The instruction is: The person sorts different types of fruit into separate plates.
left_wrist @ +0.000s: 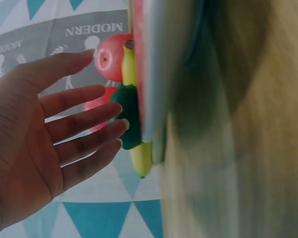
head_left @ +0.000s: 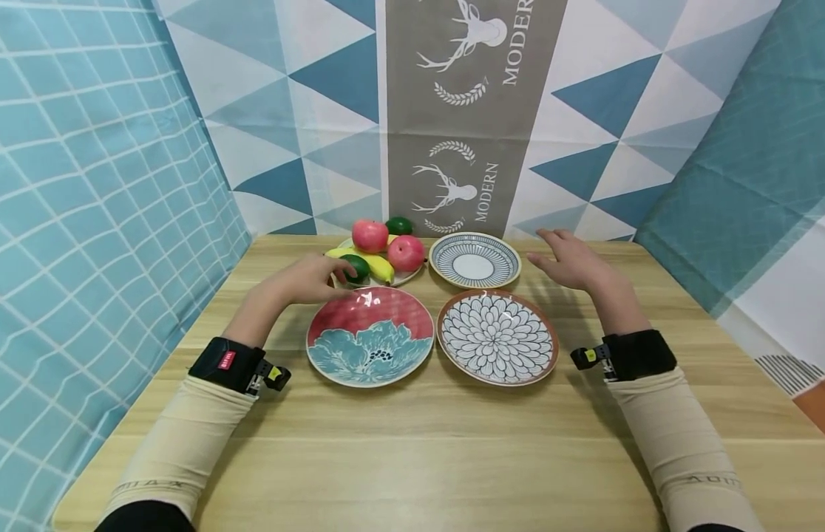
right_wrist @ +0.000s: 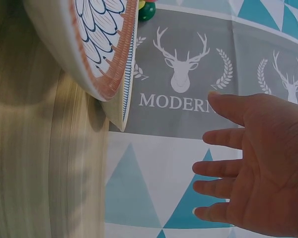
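Observation:
My left hand hovers beside the fruit plate, at the upper left rim of a red plate with a blue flower. Its fingers are loosely bent and hold nothing; in the left wrist view they overlap a dark green fruit. Around that fruit lie yellow bananas and two pinkish-red fruits, one at the back and one to the right. My right hand, fingers spread and palm bare, is raised to the right of a blue-lined plate. Nearer me sits a brown-rimmed plate with petals.
All the plates stand on a wooden table. Another green fruit lies at the back of the fruit plate. A patterned cloth hangs behind the table, and blue checked cloth runs along the left.

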Demonstrator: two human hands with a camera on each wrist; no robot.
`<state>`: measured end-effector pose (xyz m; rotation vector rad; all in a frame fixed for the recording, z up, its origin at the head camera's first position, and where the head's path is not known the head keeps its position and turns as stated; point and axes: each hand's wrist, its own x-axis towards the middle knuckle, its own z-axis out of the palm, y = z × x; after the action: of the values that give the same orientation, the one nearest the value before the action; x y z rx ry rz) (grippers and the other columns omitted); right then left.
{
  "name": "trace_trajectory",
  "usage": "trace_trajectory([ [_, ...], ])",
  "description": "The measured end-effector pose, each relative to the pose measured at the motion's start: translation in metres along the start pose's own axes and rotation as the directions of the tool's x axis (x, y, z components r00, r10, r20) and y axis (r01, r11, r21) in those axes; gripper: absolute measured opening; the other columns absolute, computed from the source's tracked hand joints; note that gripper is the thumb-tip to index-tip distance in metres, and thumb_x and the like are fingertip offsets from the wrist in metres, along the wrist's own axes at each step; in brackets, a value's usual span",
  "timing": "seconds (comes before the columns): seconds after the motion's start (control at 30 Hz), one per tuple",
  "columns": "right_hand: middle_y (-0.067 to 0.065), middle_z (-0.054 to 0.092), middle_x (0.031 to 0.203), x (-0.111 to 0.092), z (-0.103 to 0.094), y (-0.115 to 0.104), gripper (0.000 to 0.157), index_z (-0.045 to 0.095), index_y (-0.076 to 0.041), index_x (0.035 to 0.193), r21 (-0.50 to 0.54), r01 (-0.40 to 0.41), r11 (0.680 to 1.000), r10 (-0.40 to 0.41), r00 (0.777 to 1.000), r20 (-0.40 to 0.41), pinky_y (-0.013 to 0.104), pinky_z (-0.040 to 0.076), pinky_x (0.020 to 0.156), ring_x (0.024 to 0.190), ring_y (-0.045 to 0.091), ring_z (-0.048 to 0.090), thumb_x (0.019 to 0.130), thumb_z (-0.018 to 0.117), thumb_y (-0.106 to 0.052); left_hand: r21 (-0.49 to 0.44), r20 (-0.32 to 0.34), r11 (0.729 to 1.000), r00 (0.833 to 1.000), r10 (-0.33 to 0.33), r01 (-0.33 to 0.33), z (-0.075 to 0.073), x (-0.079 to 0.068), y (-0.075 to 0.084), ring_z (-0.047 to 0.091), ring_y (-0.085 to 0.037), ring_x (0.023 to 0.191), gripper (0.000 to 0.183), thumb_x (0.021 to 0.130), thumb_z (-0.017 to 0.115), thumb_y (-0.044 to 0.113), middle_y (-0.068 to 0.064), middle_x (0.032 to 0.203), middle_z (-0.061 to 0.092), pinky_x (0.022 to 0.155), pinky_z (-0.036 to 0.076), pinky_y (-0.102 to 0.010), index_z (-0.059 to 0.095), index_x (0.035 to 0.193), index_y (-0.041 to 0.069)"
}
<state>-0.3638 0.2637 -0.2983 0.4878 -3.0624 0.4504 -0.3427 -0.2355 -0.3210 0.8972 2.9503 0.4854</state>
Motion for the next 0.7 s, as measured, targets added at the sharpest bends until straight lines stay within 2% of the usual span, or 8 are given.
trace_trajectory([
  [0.23, 0.037, 0.02, 0.165, -0.001, 0.001, 0.001, 0.076, 0.022, 0.0, 0.167, -0.002, 0.001, 1.0, -0.001, 1.0, 0.006, 0.073, 0.025, 0.116, 0.15, 0.058, 0.023, 0.112, 0.047, -0.047, -0.053, 0.035, 0.998, 0.999, -0.029, 0.031, 0.009, 0.002, -0.012, 0.068, -0.027, 0.1, 0.041, 0.093, 0.081, 0.022, -0.01, 0.107, 0.075, 0.085, 0.057, -0.044, 0.073, 0.126, 0.0],
  [0.5, 0.038, 0.02, 0.164, 0.0, 0.002, 0.0, 0.074, 0.023, 0.0, 0.166, 0.001, 0.012, 1.0, -0.012, 1.0, 0.023, 0.074, 0.026, 0.115, 0.149, 0.059, 0.023, 0.112, 0.048, -0.044, -0.106, 0.07, 0.99, 0.994, -0.085, 0.093, 0.016, 0.004, -0.024, 0.065, -0.026, 0.095, 0.036, 0.094, 0.079, 0.021, -0.009, 0.105, 0.074, 0.079, 0.056, -0.039, 0.073, 0.124, 0.003],
  [0.7, 0.038, 0.02, 0.164, 0.0, 0.003, -0.002, 0.074, 0.025, 0.001, 0.166, 0.0, 0.022, 1.0, -0.022, 0.999, 0.039, 0.075, 0.026, 0.115, 0.149, 0.059, 0.023, 0.112, 0.047, -0.045, -0.131, 0.111, 0.987, 0.991, -0.075, 0.089, 0.021, 0.005, -0.032, 0.065, -0.024, 0.091, 0.036, 0.093, 0.081, 0.022, -0.009, 0.103, 0.072, 0.075, 0.056, -0.036, 0.073, 0.123, 0.004],
])
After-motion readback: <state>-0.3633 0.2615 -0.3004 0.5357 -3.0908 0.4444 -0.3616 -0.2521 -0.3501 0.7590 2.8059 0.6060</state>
